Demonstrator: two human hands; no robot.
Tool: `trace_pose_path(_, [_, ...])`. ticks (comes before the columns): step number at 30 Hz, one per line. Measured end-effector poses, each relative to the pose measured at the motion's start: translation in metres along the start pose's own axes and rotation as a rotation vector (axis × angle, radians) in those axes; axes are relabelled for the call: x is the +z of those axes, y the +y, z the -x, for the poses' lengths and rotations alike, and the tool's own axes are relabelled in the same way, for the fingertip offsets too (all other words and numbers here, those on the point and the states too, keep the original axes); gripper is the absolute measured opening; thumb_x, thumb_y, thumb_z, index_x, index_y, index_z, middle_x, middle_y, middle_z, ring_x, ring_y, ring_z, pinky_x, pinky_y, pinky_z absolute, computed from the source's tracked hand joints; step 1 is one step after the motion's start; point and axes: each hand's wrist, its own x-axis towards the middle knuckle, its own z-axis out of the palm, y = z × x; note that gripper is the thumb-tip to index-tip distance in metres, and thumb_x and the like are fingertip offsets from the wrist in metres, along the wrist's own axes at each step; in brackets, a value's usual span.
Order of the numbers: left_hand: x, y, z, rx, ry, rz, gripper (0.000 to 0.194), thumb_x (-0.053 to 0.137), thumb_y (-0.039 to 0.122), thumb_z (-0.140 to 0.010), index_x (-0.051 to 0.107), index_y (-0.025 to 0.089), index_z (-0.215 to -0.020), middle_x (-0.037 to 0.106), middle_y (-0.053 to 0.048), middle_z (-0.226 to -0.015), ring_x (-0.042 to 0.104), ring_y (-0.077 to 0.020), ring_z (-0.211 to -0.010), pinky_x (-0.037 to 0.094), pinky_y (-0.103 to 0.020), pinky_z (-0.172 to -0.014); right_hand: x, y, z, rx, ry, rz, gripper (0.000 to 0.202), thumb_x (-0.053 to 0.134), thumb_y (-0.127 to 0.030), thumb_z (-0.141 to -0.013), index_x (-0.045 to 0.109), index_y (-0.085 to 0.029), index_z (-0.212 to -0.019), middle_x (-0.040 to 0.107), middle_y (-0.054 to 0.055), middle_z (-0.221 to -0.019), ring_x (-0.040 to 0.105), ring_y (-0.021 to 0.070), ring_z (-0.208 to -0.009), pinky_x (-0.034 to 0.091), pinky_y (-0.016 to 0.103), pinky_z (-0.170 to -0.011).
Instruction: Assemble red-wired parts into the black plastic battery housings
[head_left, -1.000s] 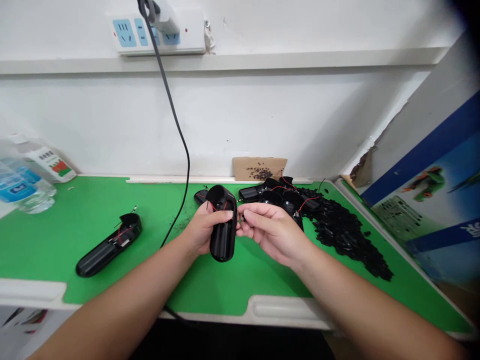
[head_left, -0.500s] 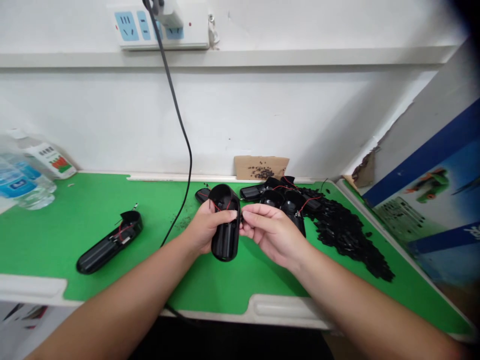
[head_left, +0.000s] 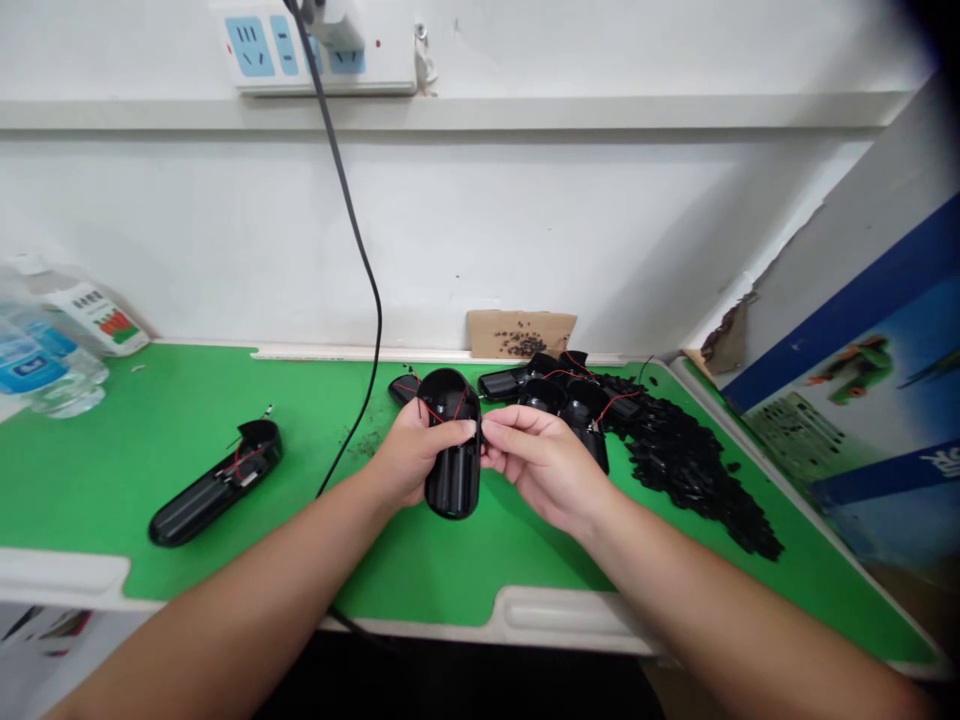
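My left hand [head_left: 420, 450] is wrapped round the side of a black plastic housing [head_left: 453, 480], thumb laid across its middle. The housing is held up over the table, its round hollow end away from me, with thin red wires inside. At its right edge my right hand [head_left: 536, 460] pinches with thumb and forefinger; whatever is between those fingertips is too small or hidden to make out. Behind my right hand lie several similar black housings [head_left: 586, 412] with red wires. Another such housing [head_left: 217, 490] rests alone to the left.
A heap of small black plastic parts [head_left: 690, 460] spreads along the right of the green table [head_left: 360, 560]. Tiny dark pieces lie on a cardboard piece [head_left: 487, 335] by the wall. A black cable [head_left: 360, 240] hangs down across the table. Plastic bottles [head_left: 52, 370] stand at the far left.
My right fingertips have shifted very slightly in against the housing's right edge. The view has moved a little; otherwise things stay as they were.
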Motion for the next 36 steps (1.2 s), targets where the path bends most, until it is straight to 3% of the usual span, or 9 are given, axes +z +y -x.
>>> trace_pose_path(9, [0.004,-0.001,0.001,0.043,0.016,-0.027,0.039,0.081,0.02,-0.06,0.052,0.014,-0.085,0.059,0.002,-0.069,0.059,-0.0113,-0.058,0.054,-0.026,-0.057,0.004,0.005,-0.001,-0.067,0.086,0.045,0.03,0.09,-0.027,-0.055,0.07,-0.016,-0.074,0.066,-0.002,-0.064,0.059,0.0081,-0.053,0.05,0.022,-0.055])
trace_pose_path(12, [0.004,-0.003,0.001,0.064,0.044,-0.042,0.04,0.081,0.021,-0.06,0.05,0.015,-0.084,0.057,0.003,-0.069,0.057,-0.0113,-0.058,0.053,-0.027,-0.055,0.002,0.01,-0.002,-0.129,0.095,0.12,0.028,0.087,-0.031,-0.058,0.07,-0.016,-0.073,0.065,-0.001,-0.063,0.057,0.0078,-0.053,0.047,0.021,-0.055])
trace_pose_path(15, [0.004,-0.006,0.0,0.068,0.064,-0.058,0.04,0.08,0.024,-0.062,0.05,0.016,-0.087,0.056,0.004,-0.07,0.056,-0.0126,-0.058,0.053,-0.031,-0.056,-0.001,0.015,-0.001,-0.256,0.124,0.324,0.024,0.08,-0.037,-0.069,0.07,-0.016,-0.073,0.064,0.0,-0.062,0.056,0.0094,-0.054,0.046,0.023,-0.055])
trace_pose_path(19, [0.004,-0.009,0.0,0.167,0.12,-0.128,0.037,0.079,0.022,-0.063,0.053,0.014,-0.089,0.058,0.001,-0.078,0.054,-0.0109,-0.069,0.049,-0.026,-0.066,-0.002,0.018,0.002,-0.576,0.131,0.672,0.017,0.068,-0.031,-0.081,0.07,-0.017,-0.072,0.063,0.002,-0.067,0.056,0.0121,-0.06,0.046,0.027,-0.058])
trace_pose_path(23, [0.003,-0.01,-0.001,0.248,0.156,-0.154,0.038,0.077,0.023,-0.065,0.054,0.014,-0.094,0.06,-0.001,-0.083,0.054,-0.0118,-0.074,0.046,-0.027,-0.073,0.001,0.023,0.007,-0.766,0.069,0.791,0.011,0.061,-0.023,-0.086,0.071,-0.018,-0.088,0.06,0.004,-0.082,0.057,0.014,-0.073,0.048,0.028,-0.065])
trace_pose_path(25, [0.003,-0.011,-0.001,0.291,0.171,-0.187,0.038,0.076,0.023,-0.066,0.054,0.014,-0.096,0.061,-0.002,-0.085,0.055,-0.0129,-0.076,0.046,-0.028,-0.075,0.003,0.025,0.009,-0.765,0.066,0.818,0.011,0.063,-0.022,-0.085,0.069,-0.018,-0.092,0.056,0.003,-0.08,0.054,0.0135,-0.072,0.046,0.027,-0.063])
trace_pose_path(29, [0.005,-0.013,0.0,0.367,0.197,-0.265,0.04,0.073,0.019,-0.068,0.051,0.015,-0.101,0.061,-0.002,-0.091,0.056,-0.0141,-0.082,0.045,-0.029,-0.079,0.006,0.027,0.011,-0.715,0.154,0.878,0.01,0.063,-0.024,-0.084,0.065,-0.016,-0.077,0.046,-0.001,-0.068,0.044,0.0114,-0.063,0.038,0.025,-0.057])
trace_pose_path(36, [0.01,-0.016,0.002,0.397,0.216,-0.263,0.039,0.072,0.018,-0.068,0.048,0.017,-0.1,0.06,-0.001,-0.089,0.057,-0.0139,-0.083,0.046,-0.029,-0.08,0.009,0.028,0.011,-0.566,0.195,0.737,0.016,0.064,-0.03,-0.082,0.065,-0.015,-0.076,0.053,0.001,-0.072,0.046,0.0117,-0.064,0.039,0.026,-0.059])
